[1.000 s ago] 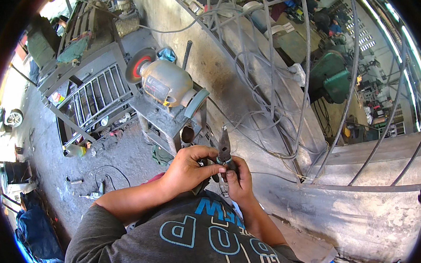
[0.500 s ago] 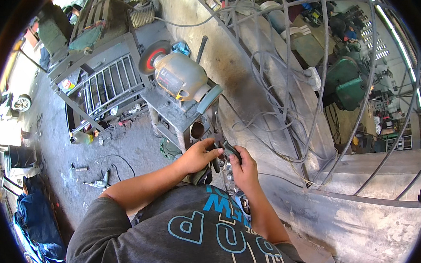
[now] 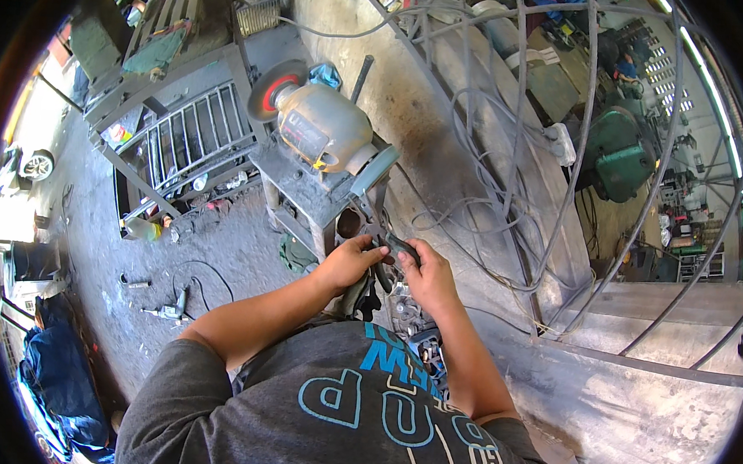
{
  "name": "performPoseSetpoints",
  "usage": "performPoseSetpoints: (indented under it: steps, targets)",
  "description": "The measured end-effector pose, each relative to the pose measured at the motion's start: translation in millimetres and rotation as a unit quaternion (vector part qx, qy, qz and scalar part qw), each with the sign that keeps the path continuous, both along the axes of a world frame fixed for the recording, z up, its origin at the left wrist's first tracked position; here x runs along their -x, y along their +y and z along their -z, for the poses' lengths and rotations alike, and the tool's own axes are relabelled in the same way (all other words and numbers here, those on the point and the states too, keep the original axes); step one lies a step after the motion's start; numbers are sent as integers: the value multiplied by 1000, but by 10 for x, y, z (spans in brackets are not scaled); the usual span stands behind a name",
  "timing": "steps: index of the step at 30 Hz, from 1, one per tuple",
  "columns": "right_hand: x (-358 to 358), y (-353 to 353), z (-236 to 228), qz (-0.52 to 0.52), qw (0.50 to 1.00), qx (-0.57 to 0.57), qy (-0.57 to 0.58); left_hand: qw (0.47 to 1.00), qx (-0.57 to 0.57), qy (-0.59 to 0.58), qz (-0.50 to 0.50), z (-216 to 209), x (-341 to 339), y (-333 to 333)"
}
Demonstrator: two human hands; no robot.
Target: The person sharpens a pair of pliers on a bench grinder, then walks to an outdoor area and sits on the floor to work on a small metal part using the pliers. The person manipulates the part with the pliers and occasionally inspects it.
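Both my hands are together in front of a bench grinder [image 3: 322, 133], just below its right-hand grey wheel [image 3: 375, 170]. They hold dark-handled pliers [image 3: 400, 249]. My left hand [image 3: 346, 264] is closed near the pliers' jaws, thumb pressed inward. My right hand [image 3: 430, 277] grips one handle, while the other handle hangs down between the hands. The jaws point up toward the grey wheel; whether a small piece sits in them is too unclear to tell. At the grinder's left end is a dark wheel with a red centre [image 3: 278, 93].
The grinder sits on a metal stand [image 3: 302, 195] against a wall. Loose cables [image 3: 490, 213] hang by the metal bars at right. A power tool [image 3: 168, 311] with a cord lies on the floor at left. A barred metal frame [image 3: 192, 134] stands behind it.
My hands and the pliers have shifted slightly up and left relative to my body. The pliers' jaws are tilted further left, below the grey wheel. The whole view has turned a little.
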State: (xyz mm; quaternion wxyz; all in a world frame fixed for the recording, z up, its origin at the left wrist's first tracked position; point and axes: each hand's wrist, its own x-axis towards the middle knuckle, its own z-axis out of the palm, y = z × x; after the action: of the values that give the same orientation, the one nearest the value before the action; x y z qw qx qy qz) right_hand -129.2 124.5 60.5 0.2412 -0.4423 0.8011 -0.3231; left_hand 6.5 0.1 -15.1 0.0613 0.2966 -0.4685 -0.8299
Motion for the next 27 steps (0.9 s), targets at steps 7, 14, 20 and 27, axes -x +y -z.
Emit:
performPoseSetpoints:
  steps: [7, 14, 20, 27]
  targets:
    - [60, -31, 12, -2, 1000, -6, 11, 995, -93, 18, -30, -23, 50, 28]
    - [73, -60, 2, -13, 998, -7, 56, 997, -66, -18, -20, -51, 56, -1]
    - [-28, -78, -117, -19, 992, -23, 123, 999, -40, 17, -9, 129, 100, 0]
    - [-161, -94, -236, -4, 983, -55, 173, 998, -65, 20, -9, 98, 93, 5]
